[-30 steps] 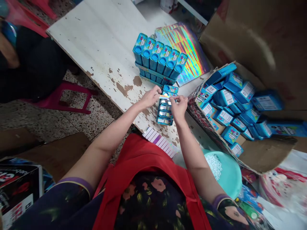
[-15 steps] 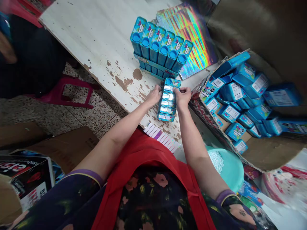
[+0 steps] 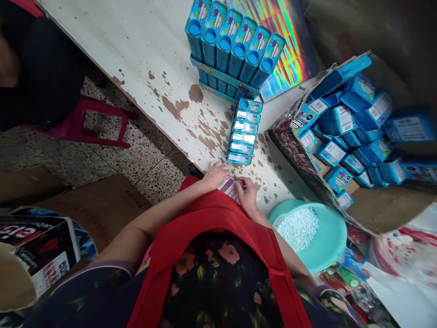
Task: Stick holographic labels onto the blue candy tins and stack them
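At the table's near edge lies a striped label sheet (image 3: 229,188), partly hidden by my hands and the red apron. My left hand (image 3: 216,176) rests on its left end, fingers spread fairly flat. My right hand (image 3: 247,192) is at its right side, fingers pinched together; what they hold, if anything, is too small to make out. Just beyond my hands stands a row of blue candy boxes (image 3: 243,132), with shiny strips on most of their tops. Farther back, tall blue boxes (image 3: 225,43) stand in a blue display tray (image 3: 218,75).
A torn carton (image 3: 290,157) full of blue boxes is at the right. Below it sits a turquoise basin (image 3: 329,241) with white pellets (image 3: 300,228). Holographic sheets (image 3: 290,54) lie behind the display. A person in dark clothes (image 3: 41,68) and a pink stool (image 3: 78,123) are at the left.
Both hands have left the row of blue boxes and come back to the label sheet at the near edge. The left hand's fingers have spread. The camera view has shifted slightly.
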`<state>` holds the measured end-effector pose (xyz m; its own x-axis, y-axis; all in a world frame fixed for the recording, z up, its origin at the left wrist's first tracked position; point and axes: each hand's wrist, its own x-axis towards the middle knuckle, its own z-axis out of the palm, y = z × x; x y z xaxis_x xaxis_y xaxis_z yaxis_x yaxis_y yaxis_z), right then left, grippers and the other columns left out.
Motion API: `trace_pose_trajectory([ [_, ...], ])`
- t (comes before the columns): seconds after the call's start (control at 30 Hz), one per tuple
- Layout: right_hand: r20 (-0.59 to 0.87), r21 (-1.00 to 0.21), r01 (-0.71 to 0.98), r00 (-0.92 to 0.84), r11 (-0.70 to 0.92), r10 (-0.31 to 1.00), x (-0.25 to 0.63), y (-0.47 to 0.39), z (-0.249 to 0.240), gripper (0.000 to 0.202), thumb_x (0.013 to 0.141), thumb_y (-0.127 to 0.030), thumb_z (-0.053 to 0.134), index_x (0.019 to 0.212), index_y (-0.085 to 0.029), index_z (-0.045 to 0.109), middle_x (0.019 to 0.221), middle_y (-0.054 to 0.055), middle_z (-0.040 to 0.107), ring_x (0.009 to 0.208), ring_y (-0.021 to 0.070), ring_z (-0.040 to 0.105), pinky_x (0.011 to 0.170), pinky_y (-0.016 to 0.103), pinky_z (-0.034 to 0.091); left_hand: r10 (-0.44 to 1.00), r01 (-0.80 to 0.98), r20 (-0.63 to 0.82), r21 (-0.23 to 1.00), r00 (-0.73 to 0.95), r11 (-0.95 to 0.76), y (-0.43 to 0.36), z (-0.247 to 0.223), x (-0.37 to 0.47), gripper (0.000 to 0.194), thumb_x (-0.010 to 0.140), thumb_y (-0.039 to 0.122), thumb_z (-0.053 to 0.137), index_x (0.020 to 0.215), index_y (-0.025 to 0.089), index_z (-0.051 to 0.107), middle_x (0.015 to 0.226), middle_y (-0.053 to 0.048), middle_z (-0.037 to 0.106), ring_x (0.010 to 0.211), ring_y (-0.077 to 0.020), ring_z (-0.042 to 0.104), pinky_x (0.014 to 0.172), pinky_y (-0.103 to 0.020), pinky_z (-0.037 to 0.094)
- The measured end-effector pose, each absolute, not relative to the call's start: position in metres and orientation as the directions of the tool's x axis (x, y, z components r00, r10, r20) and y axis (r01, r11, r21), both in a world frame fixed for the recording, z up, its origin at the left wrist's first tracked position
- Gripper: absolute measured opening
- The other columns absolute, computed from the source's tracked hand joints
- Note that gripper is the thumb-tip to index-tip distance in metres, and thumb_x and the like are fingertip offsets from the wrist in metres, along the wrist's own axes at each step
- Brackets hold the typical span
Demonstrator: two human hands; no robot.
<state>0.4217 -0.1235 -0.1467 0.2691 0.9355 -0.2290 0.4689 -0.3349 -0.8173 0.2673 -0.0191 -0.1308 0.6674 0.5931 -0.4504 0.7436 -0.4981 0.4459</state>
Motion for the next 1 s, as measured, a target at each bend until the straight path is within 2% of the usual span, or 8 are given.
trace_pose_trajectory([
  [0.2,-0.202,-0.748,0.615,0.148,-0.25,0.968,0.419,-0.135,-0.174,0.036,0.086,-0.031,0.053,0.118,-0.019,0.063,0.104,0.01,0.058,0.099,0.023,0.058,0.093,0.042,0.05,0.49,0.759,-0.58,0.462,0.65,-0.459,-0.008,-0.137,0.283,0.031,0.094,0.03,0.04,0.093,0.019,0.07,0.101,-0.009,0.071,0.104,-0.027,0.058,0.093,-0.047,0.034],
  [0.37,-0.215,-0.701,0.678,0.093,-0.22,0.972,0.417,-0.143,-0.175,0.045,0.086,-0.029,0.052,0.129,-0.018,0.057,0.109,0.013,0.054,0.105,0.0273,0.053,0.097,0.047,0.049,0.459,0.766,-0.618,0.453,0.638,-0.455,-0.008,-0.139,0.288,0.036,0.092,0.029,0.038,0.084,0.018,0.072,0.101,-0.012,0.071,0.106,-0.0317,0.058,0.095,-0.053,0.034],
  [0.47,-0.215,-0.675,0.718,0.031,-0.171,0.976,0.417,-0.144,-0.175,0.05,0.087,-0.028,0.05,0.136,-0.02,0.052,0.115,0.015,0.053,0.11,0.03,0.051,0.099,0.053,0.047,0.455,0.794,-0.656,0.436,0.602,-0.423,-0.006,-0.137,0.291,0.036,0.091,0.028,0.039,0.086,0.017,0.072,0.103,-0.014,0.071,0.105,-0.0316,0.06,0.094,-0.053,0.036],
  [0.6,-0.214,-0.655,0.753,-0.1,-0.067,0.972,0.418,-0.144,-0.172,0.054,0.088,-0.025,0.047,0.142,-0.016,0.044,0.13,0.019,0.049,0.122,0.0331,0.045,0.104,0.057,0.041,0.433,0.824,-0.71,0.399,0.555,-0.401,-0.003,-0.132,0.296,0.036,0.091,0.028,0.038,0.089,0.016,0.073,0.107,-0.014,0.07,0.107,-0.0296,0.061,0.096,-0.049,0.038],
  [0.8,-0.225,-0.659,0.752,-0.207,0.008,0.952,0.423,-0.144,-0.167,0.053,0.09,-0.022,0.045,0.143,-0.018,0.042,0.139,0.018,0.046,0.126,0.0317,0.045,0.106,0.056,0.041,0.439,0.852,-0.736,0.387,0.515,-0.352,-0.001,-0.131,0.299,0.032,0.089,0.027,0.043,0.093,0.014,0.072,0.108,-0.016,0.07,0.108,-0.0315,0.061,0.094,-0.046,0.041],
  [0.9,-0.192,-0.68,0.733,-0.184,0.005,0.964,0.424,-0.145,-0.164,0.049,0.09,-0.022,0.047,0.138,-0.02,0.049,0.139,0.016,0.047,0.126,0.0306,0.046,0.106,0.053,0.043,0.443,0.854,-0.736,0.383,0.513,-0.352,-0.001,-0.132,0.298,0.033,0.089,0.025,0.041,0.093,0.014,0.072,0.11,-0.015,0.07,0.109,-0.0303,0.061,0.095,-0.046,0.04],
  [1.0,-0.191,-0.687,0.727,-0.157,-0.017,0.969,0.423,-0.145,-0.16,0.036,0.089,-0.025,0.051,0.124,-0.028,0.062,0.136,0.011,0.05,0.121,0.0287,0.049,0.102,0.05,0.045,0.459,0.855,-0.725,0.382,0.513,-0.35,-0.001,-0.136,0.297,0.033,0.09,0.028,0.04,0.09,0.016,0.071,0.109,-0.013,0.07,0.109,-0.0286,0.061,0.094,-0.043,0.04],
])
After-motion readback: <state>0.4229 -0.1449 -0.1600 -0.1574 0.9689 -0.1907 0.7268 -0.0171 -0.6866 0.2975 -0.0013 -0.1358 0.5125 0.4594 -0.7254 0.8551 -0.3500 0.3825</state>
